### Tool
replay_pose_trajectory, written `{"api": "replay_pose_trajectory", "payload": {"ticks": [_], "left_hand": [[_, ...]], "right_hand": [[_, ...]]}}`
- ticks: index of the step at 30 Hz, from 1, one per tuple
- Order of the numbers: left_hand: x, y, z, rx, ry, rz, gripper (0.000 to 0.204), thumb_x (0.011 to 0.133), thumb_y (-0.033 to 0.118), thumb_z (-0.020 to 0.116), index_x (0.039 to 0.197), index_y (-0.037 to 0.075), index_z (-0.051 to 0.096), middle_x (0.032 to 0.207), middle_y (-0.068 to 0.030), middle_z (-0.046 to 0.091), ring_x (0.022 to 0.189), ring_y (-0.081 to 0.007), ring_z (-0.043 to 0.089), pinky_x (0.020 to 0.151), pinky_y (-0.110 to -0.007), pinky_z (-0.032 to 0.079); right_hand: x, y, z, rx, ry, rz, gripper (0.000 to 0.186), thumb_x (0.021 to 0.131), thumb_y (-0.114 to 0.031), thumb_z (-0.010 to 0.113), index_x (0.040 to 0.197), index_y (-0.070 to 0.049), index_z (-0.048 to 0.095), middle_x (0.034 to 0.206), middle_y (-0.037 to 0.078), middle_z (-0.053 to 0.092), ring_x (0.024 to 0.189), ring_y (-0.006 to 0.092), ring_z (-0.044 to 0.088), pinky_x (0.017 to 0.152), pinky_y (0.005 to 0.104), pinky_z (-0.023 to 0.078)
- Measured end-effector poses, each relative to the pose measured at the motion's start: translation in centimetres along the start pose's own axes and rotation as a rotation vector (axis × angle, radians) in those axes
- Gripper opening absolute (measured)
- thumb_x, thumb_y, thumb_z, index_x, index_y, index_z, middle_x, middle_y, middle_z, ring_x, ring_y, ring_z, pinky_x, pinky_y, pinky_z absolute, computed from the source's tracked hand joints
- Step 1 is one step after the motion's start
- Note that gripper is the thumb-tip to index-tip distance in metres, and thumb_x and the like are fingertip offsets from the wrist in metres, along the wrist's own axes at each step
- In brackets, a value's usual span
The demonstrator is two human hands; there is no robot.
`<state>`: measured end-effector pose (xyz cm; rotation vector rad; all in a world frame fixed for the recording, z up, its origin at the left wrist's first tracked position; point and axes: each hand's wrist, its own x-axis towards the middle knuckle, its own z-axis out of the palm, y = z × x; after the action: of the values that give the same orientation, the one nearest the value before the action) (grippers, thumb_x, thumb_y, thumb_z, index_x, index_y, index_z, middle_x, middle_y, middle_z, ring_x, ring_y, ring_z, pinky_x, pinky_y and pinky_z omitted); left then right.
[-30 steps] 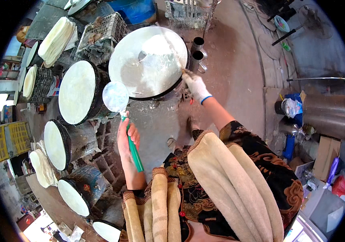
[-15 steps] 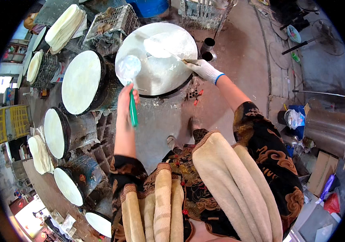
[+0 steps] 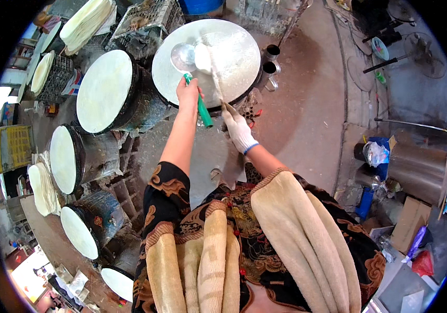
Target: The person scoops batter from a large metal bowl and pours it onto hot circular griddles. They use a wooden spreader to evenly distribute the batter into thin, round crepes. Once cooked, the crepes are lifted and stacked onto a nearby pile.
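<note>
A large round pale griddle (image 3: 236, 52) stands ahead of me. My left hand (image 3: 187, 95) is wrapped round the green handle (image 3: 203, 112) of a ladle, whose round bowl (image 3: 182, 56) is over the griddle's left half. My right hand (image 3: 234, 125), in a white glove with dirty fingertips, grips a long pale stick (image 3: 214, 75) at the griddle's near edge. The stick reaches across the middle, beside a white patch of batter (image 3: 203, 58) just right of the ladle's bowl.
More round white-topped drums (image 3: 101, 91) line the left, with stacked pale sheets (image 3: 85, 26) and grimy crates (image 3: 148, 23). Metal cans (image 3: 271, 68) stand right of the griddle. A metal cylinder (image 3: 416, 172), cardboard (image 3: 406, 224) and a fan (image 3: 422, 52) are at the right.
My right hand has swung left and down to the griddle's near edge, turning the stick more upright. My left hand has risen and moved right, bringing the ladle over the griddle.
</note>
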<state>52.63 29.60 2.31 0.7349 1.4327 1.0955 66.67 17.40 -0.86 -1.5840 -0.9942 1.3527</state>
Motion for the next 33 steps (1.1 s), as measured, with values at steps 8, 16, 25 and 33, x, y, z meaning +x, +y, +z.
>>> {"api": "replay_pose_trajectory", "payload": {"ticks": [8, 16, 25, 33], "left_hand": [[-0.3, -0.7, 1.5, -0.104, 0.104, -0.03, 0.009, 0.087, 0.013, 0.054, 0.092, 0.007, 0.05, 0.062, -0.0033, 0.05, 0.044, -0.0158, 0.048, 0.039, -0.031, 0.041], [-1.8, 2.2, -2.0, -0.858, -0.247, -0.299, 0.007, 0.091, 0.009, 0.051, 0.091, 0.01, 0.044, 0.056, 0.0006, 0.043, 0.042, -0.0112, 0.043, 0.037, -0.026, 0.034], [-7.0, 7.4, -5.1, -0.603, -0.24, -0.108, 0.01, 0.093, 0.012, 0.054, 0.089, 0.011, 0.045, 0.055, 0.0031, 0.044, 0.039, -0.0085, 0.041, 0.032, -0.022, 0.033], [-16.2, 12.3, -14.0, -0.727, -0.304, 0.218, 0.02, 0.1, 0.014, 0.043, 0.117, 0.005, 0.049, 0.057, 0.0039, 0.039, 0.041, -0.0043, 0.036, 0.032, -0.019, 0.031]], "right_hand": [[2.0, -4.2, -4.1, -0.097, -0.164, 0.11, 0.051, 0.093, -0.033, 0.051, 0.137, -0.007, 0.048, 0.094, 0.007, 0.065, 0.061, 0.0094, 0.054, 0.053, 0.024, 0.045], [1.4, -8.4, -6.3, -0.057, -0.257, 0.072, 0.047, 0.093, -0.036, 0.054, 0.132, -0.009, 0.054, 0.07, -0.002, 0.056, 0.053, 0.0036, 0.044, 0.045, 0.0213, 0.036], [-0.8, -3.0, -4.0, -0.46, -0.322, -0.079, 0.053, 0.092, -0.033, 0.054, 0.133, 0.0, 0.048, 0.115, 0.019, 0.064, 0.104, 0.024, 0.062, 0.093, 0.0316, 0.045], [-5.7, -5.3, -10.7, -0.167, -0.252, 0.136, 0.043, 0.093, -0.031, 0.056, 0.131, -0.012, 0.056, 0.07, -0.007, 0.051, 0.053, 0.0012, 0.04, 0.045, 0.0181, 0.032]]}}
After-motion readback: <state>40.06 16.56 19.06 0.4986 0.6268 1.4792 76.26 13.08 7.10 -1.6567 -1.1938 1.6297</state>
